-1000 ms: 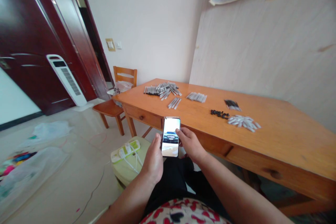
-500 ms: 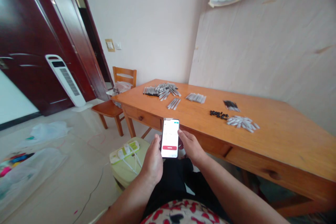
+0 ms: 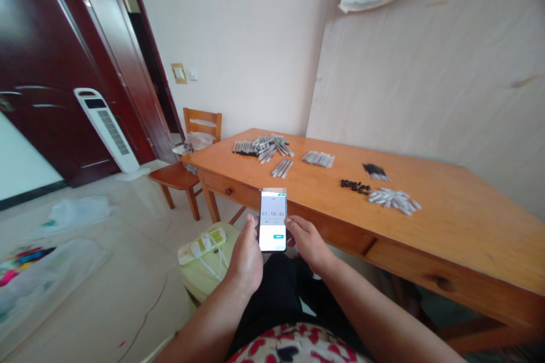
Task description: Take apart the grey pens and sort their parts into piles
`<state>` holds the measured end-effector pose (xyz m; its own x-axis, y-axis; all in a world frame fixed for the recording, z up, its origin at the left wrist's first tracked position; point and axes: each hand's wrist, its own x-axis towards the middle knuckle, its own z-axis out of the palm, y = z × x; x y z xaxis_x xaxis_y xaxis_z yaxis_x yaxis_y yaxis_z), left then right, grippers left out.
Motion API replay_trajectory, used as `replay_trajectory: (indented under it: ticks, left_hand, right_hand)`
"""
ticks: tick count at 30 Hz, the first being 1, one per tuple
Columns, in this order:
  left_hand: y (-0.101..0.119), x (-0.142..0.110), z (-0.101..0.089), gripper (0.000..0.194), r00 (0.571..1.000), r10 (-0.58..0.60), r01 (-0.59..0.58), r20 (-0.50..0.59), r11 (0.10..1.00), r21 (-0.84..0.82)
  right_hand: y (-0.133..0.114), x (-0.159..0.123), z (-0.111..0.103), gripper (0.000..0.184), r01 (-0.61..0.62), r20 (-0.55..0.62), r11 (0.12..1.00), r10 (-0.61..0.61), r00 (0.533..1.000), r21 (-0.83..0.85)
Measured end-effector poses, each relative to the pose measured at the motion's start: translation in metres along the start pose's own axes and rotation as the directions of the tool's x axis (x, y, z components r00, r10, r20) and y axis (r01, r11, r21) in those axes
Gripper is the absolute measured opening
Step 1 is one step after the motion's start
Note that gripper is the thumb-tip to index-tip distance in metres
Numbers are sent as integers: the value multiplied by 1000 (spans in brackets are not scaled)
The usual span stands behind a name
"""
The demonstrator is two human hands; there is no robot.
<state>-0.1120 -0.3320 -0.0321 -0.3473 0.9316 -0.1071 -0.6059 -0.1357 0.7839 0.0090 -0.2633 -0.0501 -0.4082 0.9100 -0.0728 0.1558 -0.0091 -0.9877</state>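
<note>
A smartphone [image 3: 273,222] is held upright over my lap, just in front of the table's edge. Its lit screen reads 01:16:42, with a small teal button below. My left hand [image 3: 246,258] grips the phone's left side, thumb along the edge and the other fingers hidden behind. At the right side, my right hand [image 3: 309,242] holds the phone too, its thumb at the edge of the screen. Both hands are closed on it.
On the wooden table [image 3: 447,210] lie a heap of pens [image 3: 272,144], a row of clear tubes [image 3: 318,159], black caps [image 3: 354,185], black-tipped pieces [image 3: 376,172] and white pieces [image 3: 394,199]. A power strip [image 3: 202,245] rests on a green stool; a chair [image 3: 176,176] stands beyond.
The phone has shifted slightly left and up with both hands. Its screen has changed from a white page with a red button to a grey panel with the time and a teal button.
</note>
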Motion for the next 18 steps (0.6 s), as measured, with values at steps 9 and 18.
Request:
replay_trajectory:
  ticks: [9,18]
  left_hand:
    - [1,5,0,53,999,14,-14,-35,1000,-8]
    - [2,3,3,51,999,28,-28,-35,999,-26]
  right_hand:
    - [11,1,1,32,75,75,997,-73,994,-16]
    - [26,9,9,29,132,-5,991,-132,991,14]
